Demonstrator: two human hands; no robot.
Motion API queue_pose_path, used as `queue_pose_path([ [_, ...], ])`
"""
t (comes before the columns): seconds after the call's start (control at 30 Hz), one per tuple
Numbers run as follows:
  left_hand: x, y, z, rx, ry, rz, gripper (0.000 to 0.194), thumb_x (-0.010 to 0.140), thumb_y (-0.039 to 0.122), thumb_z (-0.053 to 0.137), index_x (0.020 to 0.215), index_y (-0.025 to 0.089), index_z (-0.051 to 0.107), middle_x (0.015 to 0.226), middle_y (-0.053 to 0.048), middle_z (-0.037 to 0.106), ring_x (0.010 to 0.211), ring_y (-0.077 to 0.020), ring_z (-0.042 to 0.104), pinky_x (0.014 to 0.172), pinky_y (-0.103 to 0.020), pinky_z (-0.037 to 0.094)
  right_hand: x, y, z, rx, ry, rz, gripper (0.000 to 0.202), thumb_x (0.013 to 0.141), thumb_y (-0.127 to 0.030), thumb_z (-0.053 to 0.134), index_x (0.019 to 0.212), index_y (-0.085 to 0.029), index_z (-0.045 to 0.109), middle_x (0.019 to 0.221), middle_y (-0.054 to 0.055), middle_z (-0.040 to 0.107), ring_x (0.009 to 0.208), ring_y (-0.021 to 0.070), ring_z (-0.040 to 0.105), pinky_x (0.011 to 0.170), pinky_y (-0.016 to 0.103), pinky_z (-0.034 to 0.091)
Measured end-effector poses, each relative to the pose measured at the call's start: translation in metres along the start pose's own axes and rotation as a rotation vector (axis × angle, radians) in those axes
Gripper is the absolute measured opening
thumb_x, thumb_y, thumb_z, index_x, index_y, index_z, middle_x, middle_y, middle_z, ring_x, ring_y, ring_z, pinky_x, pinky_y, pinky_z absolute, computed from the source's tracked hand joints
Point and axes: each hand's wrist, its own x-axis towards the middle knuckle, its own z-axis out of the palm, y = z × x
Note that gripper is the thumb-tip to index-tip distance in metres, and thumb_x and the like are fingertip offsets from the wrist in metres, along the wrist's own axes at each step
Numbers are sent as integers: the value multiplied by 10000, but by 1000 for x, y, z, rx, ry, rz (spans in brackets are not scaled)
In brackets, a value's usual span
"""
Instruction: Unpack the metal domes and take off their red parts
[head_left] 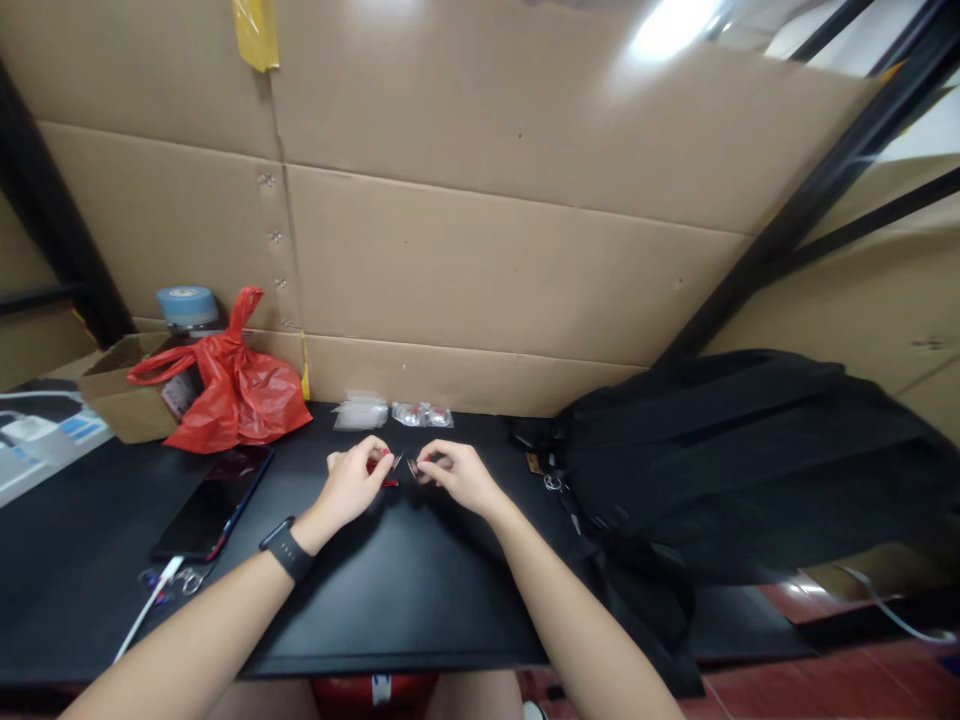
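Above the black table (405, 590), my left hand (352, 485) pinches a small thin piece (398, 460), silvery at its edge, with red beside the fingertips. Close by on the right, my right hand (461, 475) grips a small, round metallic piece (413, 468) between thumb and fingers. A narrow gap separates the two pieces; both are too small and blurred to name. A red strip (390, 484) shows just below the left fingertips. Beyond the hands lie a stack of clear plastic bags (360, 412) and several small silver-and-red items in clear packets (424, 415).
At left are a phone (214, 505) on a white cable, a red plastic bag (240, 390), a cardboard box (127, 395), a blue-lidded bottle (187, 308) and a power strip (52, 450). A black backpack (735, 460) covers the right side. A cardboard wall (480, 270) stands behind.
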Motion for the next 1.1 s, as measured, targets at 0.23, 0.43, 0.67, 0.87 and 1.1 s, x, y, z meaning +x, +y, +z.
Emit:
queue_pose_path([
  [0.23, -2, -3, 11, -320, -40, 7, 190, 908, 423, 505, 887, 239, 548, 790, 29, 728, 741, -169, 694, 748, -273, 484, 0, -5, 18, 308, 33, -50, 277, 835, -446, 686, 873, -176, 635, 1190, 82, 587, 743, 141, 706, 592, 257, 593],
  [0.43, -1, -9, 13, -398, -44, -3, 210, 905, 442, 522, 909, 234, 549, 784, 21, 724, 730, -168, 699, 743, -272, 511, 1, -5, 22, 446, 64, -1, 380, 803, -425, 731, 1101, -215, 624, 1108, 65, 654, 728, 144, 707, 600, 265, 592],
  [0.67, -2, -5, 11, -297, -20, 30, 192, 932, 415, 497, 917, 237, 568, 842, 20, 732, 791, -168, 686, 824, -304, 487, -1, -6, 21, 423, 10, 42, 638, 585, -330, 892, 1161, -201, 651, 1030, 52, 698, 751, 163, 705, 737, 328, 606],
  [0.87, 10, -21, -7, 189, 111, -14, 308, 971, 410, 415, 981, 258, 683, 1198, -45, 686, 1180, -290, 539, 971, -480, 385, 1, -5, 16, 322, 85, 47, 565, 621, -339, 845, 1131, -201, 646, 1163, 84, 644, 746, 135, 697, 670, 265, 593],
  [1.1, 21, -64, -14, 412, 50, -69, 392, 968, 385, 413, 1267, 247, 625, 1437, -105, 544, 1333, -352, 389, 1001, -577, 333, 1, -6, 5, 243, 133, 52, 550, 646, -332, 822, 1144, -189, 638, 1079, 82, 667, 772, 152, 692, 648, 256, 576],
])
